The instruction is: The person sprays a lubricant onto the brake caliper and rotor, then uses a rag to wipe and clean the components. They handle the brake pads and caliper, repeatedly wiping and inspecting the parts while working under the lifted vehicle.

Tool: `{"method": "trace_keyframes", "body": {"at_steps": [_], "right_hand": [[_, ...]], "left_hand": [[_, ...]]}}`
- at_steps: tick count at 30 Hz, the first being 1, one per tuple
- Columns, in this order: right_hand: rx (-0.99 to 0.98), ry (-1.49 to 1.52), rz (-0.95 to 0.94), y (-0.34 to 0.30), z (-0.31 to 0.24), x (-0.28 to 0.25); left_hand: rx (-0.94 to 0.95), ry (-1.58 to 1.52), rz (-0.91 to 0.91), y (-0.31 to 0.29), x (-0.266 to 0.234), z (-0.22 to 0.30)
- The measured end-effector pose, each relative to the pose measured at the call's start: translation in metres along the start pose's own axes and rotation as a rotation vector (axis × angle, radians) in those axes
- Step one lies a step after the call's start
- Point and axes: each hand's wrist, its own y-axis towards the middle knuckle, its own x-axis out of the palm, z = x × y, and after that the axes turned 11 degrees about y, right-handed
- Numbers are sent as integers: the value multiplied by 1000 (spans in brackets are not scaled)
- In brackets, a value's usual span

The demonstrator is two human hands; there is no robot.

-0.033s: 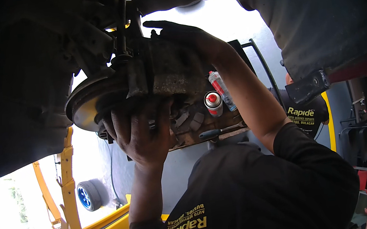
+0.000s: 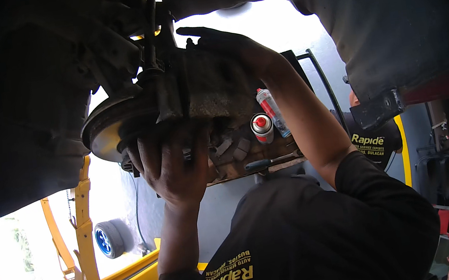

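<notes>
Above me a dark, dirty brake caliper (image 2: 211, 82) sits beside a round brake disc (image 2: 113, 135), under a shaft-like suspension part (image 2: 149, 33). My left hand (image 2: 170, 167) reaches up from below, its fingers bent around the caliper's lower edge; their tips are hidden in shadow. Over the caliper's upper right side lies my right hand (image 2: 232, 48), gripping it with the index finger stretched out to the left. The thumb of that hand is out of sight. Both hands look blackened with grime.
Below the caliper, a tray (image 2: 223, 175) holds brake pads (image 2: 241, 149), a blue-handled tool (image 2: 259, 165), a red-capped spray can (image 2: 262, 126) and another can (image 2: 272, 111). A co-worker (image 2: 371, 135) stands right. Left are a yellow lift arm (image 2: 83, 226) and a wheel (image 2: 110, 239).
</notes>
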Motion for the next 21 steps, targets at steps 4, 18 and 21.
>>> {"method": "trace_keyframes", "body": {"at_steps": [4,18,21], "right_hand": [[70,-22,-8,4,-10,-9],[-32,-65,-421,26,-9,-51],[101,-206,-210,7,-22,-40]], "left_hand": [[59,31,-2,-3,3,-8],[86,5,118,-25,25,-24],[128,-53,209,-24,28,-27]]}}
